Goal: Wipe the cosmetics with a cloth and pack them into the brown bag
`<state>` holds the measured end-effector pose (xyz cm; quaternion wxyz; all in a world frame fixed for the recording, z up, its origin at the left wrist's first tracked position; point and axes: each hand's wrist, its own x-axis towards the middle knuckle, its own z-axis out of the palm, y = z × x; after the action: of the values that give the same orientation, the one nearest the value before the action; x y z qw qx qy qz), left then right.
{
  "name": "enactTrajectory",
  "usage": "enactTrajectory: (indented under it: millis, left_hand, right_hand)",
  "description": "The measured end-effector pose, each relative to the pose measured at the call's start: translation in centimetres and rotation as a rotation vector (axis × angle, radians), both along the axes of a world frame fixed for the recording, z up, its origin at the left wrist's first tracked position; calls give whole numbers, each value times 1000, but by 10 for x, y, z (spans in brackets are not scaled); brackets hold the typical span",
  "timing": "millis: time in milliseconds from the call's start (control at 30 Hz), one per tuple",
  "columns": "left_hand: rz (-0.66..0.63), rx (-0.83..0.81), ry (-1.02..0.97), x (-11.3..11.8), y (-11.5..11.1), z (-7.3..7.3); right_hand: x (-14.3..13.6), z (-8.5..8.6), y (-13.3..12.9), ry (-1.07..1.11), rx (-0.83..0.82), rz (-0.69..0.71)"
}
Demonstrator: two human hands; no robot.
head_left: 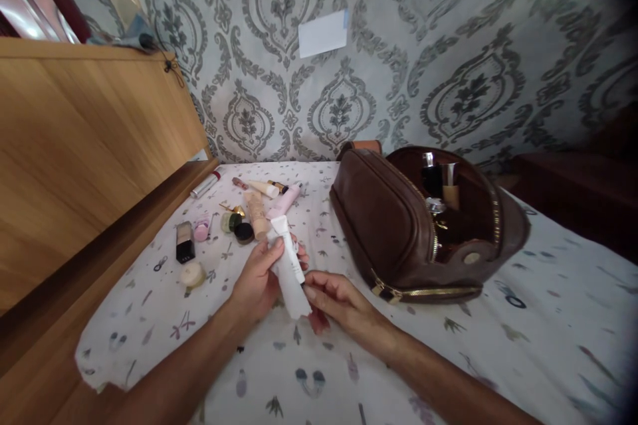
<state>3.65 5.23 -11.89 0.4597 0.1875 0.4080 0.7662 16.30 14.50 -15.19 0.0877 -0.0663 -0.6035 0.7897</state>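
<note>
A slim white tube (pixel 288 247) lies across a white tissue-like sheet (pixel 292 295) in front of me. My left hand (pixel 262 275) is closed around the tube and the sheet, thumb on top. At the tube's dark lower end, my right hand (pixel 336 305) has its thumb and fingers pinched together; its lower fingers are partly hidden by the sheet. Just beyond my left hand lie a beige tube (pixel 256 214), a pink tube (pixel 285 202), a black-lidded jar (pixel 244 233) and a green jar (pixel 230 221).
An open brown leather cosmetic bag (pixel 383 212) stands to the right, bottles inside. A foundation bottle (pixel 185 242), pink container (pixel 202 228), cream jar (pixel 192 274) and silver tube (pixel 205 184) lie on the left of the patterned cloth (pixel 249 372). A wooden panel (pixel 94 139) borders the left side.
</note>
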Motion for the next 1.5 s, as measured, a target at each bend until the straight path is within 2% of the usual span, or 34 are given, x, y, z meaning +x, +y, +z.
enactTrajectory:
  millis: [133,200,333,400,500,600,700,800,933,1033,1167,1300,1400,1500]
  left_hand:
    - [51,-6,21,2,0,-1]
    - [23,-36,51,4,0,-2]
    - [-227,-84,153,8,0,-10]
    - [-297,-89,229,9,0,-15]
    - [-252,-125,363,7,-1,-19]
    - [-171,-153,560,1,-4,-15]
    - [-190,-163,777,-4,-6,-7]
    - [-220,-211,906,-6,-8,0]
    - [-243,-259,862,-9,-11,5]
    - [-254,-322,717,-15,-12,3]
    - [-166,-326,455,-17,-9,-4]
    - [-26,-338,409,-17,-9,-5]
    - [109,-354,445,-21,-9,8]
    - [223,-335,608,-21,-4,36]
  right_hand:
    - [-4,-6,-2,-44,-83,-121]
    - [-5,-7,-3,-41,-124,-204]
    - [-7,-7,-4,31,-212,-303]
    - [-7,-7,-3,45,-252,-324]
    - [-6,-8,-2,36,-230,-341]
    - [-4,-8,-2,21,-134,-413]
    - [-3,-6,-3,46,-47,-492]
    - [-4,-5,-4,59,-83,-571]
    - [-5,-7,-4,63,-286,-630]
    - [-6,-9,-1,109,-443,-609]
    - [-5,-9,2,135,-527,-532]
    - [-3,-6,2,134,-517,-474]
    - [-3,-6,3,114,-480,-429]
    - [-5,-8,3,102,-438,-408]
